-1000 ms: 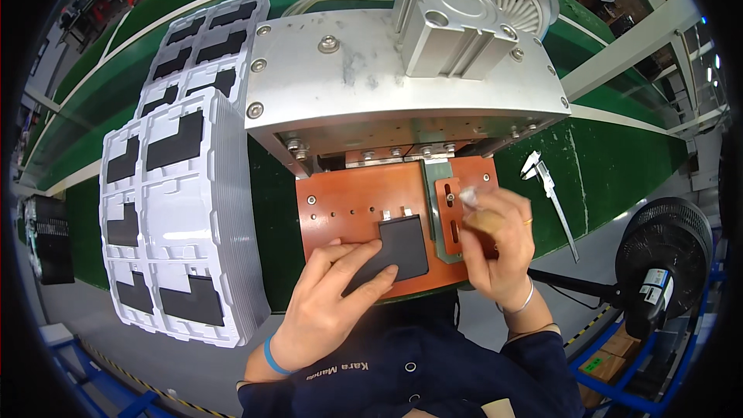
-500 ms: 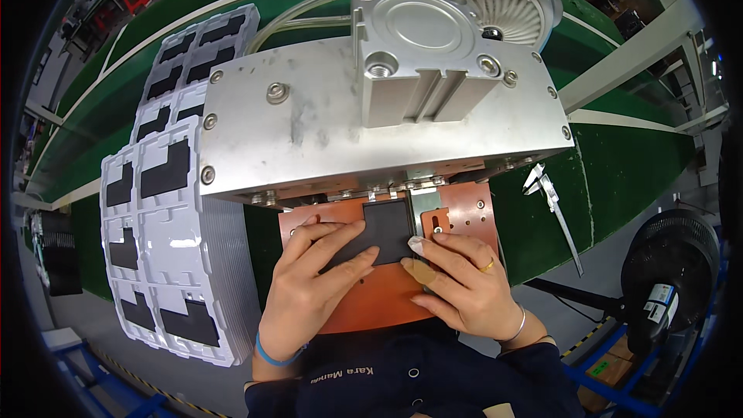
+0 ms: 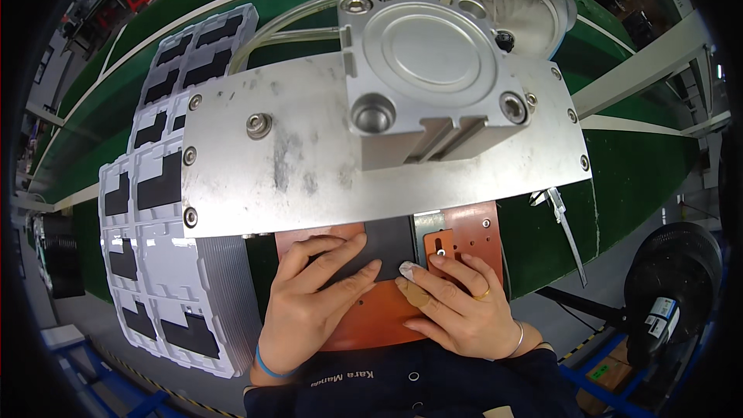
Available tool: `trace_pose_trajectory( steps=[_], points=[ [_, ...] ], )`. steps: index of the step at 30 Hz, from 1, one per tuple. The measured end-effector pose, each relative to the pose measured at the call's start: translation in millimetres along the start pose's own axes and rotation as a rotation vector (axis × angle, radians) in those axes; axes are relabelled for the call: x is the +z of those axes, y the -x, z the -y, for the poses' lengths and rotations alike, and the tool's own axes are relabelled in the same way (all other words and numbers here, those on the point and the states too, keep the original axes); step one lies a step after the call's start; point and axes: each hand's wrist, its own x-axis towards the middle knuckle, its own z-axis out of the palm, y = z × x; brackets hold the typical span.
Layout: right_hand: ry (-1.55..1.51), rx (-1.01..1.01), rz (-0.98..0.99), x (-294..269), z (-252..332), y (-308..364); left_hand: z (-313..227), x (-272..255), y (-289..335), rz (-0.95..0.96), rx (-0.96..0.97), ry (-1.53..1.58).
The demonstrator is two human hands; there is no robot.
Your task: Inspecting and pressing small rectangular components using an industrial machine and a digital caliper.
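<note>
A flat dark grey sheet (image 3: 389, 244) lies on an orange base plate (image 3: 364, 321), its far end hidden beneath the metal top of a press (image 3: 263, 182). On its left side my left hand (image 3: 309, 298) rests with fingers extended and tips touching the sheet. My right hand (image 3: 464, 302) lies at the sheet's near right corner, fingers stretched and apart. One of its fingertips has a white wrap, another a tan one. Beside that hand, a small slotted orange bracket (image 3: 438, 244) is screwed to the base.
A silver air cylinder (image 3: 433, 70) tops the press, with clear hoses behind it. Stacked white trays (image 3: 166, 259) holding black L-shaped pieces stand at left. Calipers (image 3: 567, 232) lie on the green surface at right, near a black fan (image 3: 673, 275).
The view has shifted, so the press top appears larger and lower, covering more of the sheet. My right fingertips have slid slightly toward me along the sheet's edge; my left hand stays nearly in place.
</note>
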Motion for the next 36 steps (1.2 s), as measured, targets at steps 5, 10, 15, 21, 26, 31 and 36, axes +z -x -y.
trace_pose_trajectory(
  steps=[5,10,15,21,26,31,36],
  points=[
    [0.033,0.007,0.007,3,1,1,0,2,0,0.0,-0.027,0.025],
    [0.06,0.017,0.005,5,2,2,2,1,0,0.013,-0.018,0.019],
    [0.059,0.009,0.003,4,4,2,-2,0,0,0.008,-0.066,-0.001],
    [-0.287,0.176,-0.439,11,-16,28,3,4,-2,-0.027,0.019,-0.006],
    [-0.064,0.125,-0.315,8,-3,13,2,2,0,-0.013,0.01,-0.014],
    [0.083,0.002,0.001,2,3,0,2,2,-1,-0.012,0.021,-0.001],
    [0.114,-0.002,0.036,7,8,0,2,2,2,0.0,-0.002,0.007]
  ],
)
